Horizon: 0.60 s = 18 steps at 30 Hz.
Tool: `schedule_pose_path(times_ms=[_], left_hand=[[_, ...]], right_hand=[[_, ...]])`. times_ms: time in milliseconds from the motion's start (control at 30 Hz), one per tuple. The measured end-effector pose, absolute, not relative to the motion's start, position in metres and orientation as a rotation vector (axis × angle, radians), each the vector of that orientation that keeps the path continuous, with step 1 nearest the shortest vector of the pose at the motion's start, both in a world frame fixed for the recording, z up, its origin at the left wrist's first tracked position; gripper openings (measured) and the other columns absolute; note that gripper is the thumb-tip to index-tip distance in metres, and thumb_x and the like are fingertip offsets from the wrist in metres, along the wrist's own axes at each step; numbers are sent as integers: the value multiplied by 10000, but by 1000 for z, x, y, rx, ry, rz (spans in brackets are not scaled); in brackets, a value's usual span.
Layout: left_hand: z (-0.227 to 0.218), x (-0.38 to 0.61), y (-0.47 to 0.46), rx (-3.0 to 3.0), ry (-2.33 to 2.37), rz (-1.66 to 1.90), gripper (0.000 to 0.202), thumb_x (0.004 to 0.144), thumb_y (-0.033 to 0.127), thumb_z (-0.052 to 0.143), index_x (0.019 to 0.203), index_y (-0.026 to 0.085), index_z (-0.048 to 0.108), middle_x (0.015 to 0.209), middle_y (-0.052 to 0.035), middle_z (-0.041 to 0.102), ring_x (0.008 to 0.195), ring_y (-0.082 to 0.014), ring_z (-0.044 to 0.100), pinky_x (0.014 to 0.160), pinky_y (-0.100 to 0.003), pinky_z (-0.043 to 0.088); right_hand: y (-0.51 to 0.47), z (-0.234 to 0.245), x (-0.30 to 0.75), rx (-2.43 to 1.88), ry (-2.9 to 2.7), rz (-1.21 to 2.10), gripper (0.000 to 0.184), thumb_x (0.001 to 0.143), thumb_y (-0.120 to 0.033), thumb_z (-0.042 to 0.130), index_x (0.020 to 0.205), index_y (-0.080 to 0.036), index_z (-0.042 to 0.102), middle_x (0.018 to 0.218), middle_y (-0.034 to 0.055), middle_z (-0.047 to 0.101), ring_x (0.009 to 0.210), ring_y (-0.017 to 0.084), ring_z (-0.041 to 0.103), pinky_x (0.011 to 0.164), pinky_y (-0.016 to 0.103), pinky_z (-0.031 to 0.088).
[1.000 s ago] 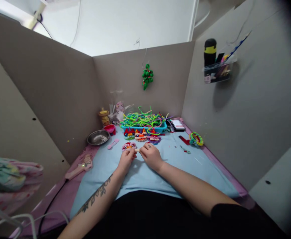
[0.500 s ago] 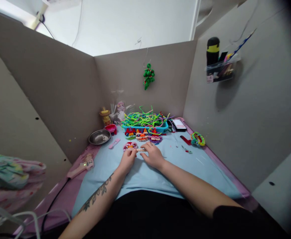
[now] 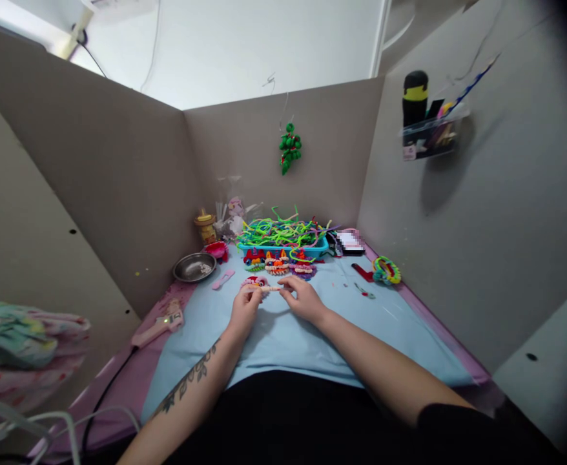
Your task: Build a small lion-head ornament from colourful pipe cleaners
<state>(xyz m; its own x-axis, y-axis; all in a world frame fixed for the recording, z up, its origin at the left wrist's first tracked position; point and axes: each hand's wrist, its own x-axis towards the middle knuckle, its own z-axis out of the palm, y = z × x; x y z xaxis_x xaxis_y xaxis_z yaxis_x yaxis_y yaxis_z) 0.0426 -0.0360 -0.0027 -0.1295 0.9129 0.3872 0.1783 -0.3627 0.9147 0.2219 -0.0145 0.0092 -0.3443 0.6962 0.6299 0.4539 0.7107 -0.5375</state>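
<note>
Here in the head view, the left hand [image 3: 245, 307] pinches one end of a pale twisted strip [image 3: 270, 289], and the right hand [image 3: 303, 301] brings thumb and fingertips in at the other end, so the strip bridges the gap between them! Just beyond the left hand sits a red-and-pink face piece [image 3: 253, 281], while farther out past both hands a blue tray [image 3: 283, 250] brims with green strands [image 3: 283, 231], and a metal bowl [image 3: 192, 266] rests out to the left hand's left.

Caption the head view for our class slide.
A slim pale strip between left hand and right hand above a blue cloth.
</note>
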Motion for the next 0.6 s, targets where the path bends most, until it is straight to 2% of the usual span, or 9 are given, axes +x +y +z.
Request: schedule_pose_path(times_ms=[100,200,467,600], left_hand=[[-2,43,-37,1542,1202,1523,230,782,371,538,762,154,610,651,4,547,588,-118,499,543,-221,362],[1,44,-37,1549,1214,1506,253,772,391,544,728,152,617,639,5,539,565,-113,480,515,-216,345],[3,45,-38,1335,1215,1546,352,739,428,561,520,158,508,408,56,396,399,-66,326,421,-206,247],[-6,44,-30,1132,1202,1508,342,703,416,576,496,162,478,349,79,327,333,-46,249,367,-205,165]], right_hand=[[-13,10,224,-867,-2012,303,118,847,-229,497,876,-181,601,796,38,589,728,151,531,669,264,410],[-13,10,225,-867,-2045,242,144,871,-227,470,808,-175,590,761,32,568,721,151,516,656,258,395],[-20,12,221,-800,-2166,-113,211,903,-241,414,829,-167,597,787,62,590,771,172,497,707,279,362],[-21,11,217,-812,-2209,-334,242,904,-265,413,810,-166,613,766,69,588,765,177,488,702,294,328]])
